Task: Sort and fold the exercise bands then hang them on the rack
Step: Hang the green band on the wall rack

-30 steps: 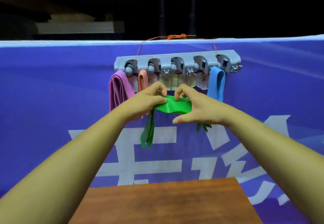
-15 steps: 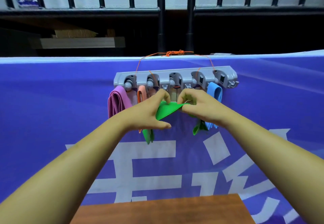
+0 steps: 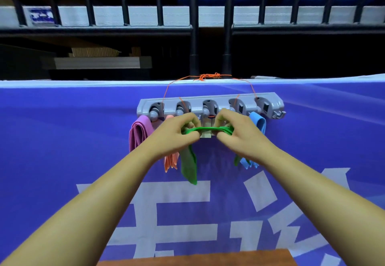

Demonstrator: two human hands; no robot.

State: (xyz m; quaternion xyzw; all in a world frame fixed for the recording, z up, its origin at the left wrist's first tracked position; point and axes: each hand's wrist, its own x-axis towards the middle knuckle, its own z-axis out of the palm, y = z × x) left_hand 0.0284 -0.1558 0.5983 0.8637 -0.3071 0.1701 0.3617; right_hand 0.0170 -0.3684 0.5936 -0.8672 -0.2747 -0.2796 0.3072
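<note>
Pinching green band point(image 3: 208, 129) taut with left hand point(image 3: 179, 134) and right hand point(image 3: 239, 136) fingers clamped on it under rack point(image 3: 210, 103); feels soft, stretchy, light.

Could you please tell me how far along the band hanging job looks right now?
Done: the purple band, orange band and blue band already hang from the grey rack. In hand: the left hand and right hand stretch the green band just below the middle holder. Left: hooking it on; no loose bands are in view.

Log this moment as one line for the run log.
left hand: gripping green band | right hand: gripping green band | band: stretched below grey rack | hung: purple band, orange band, blue band
</note>
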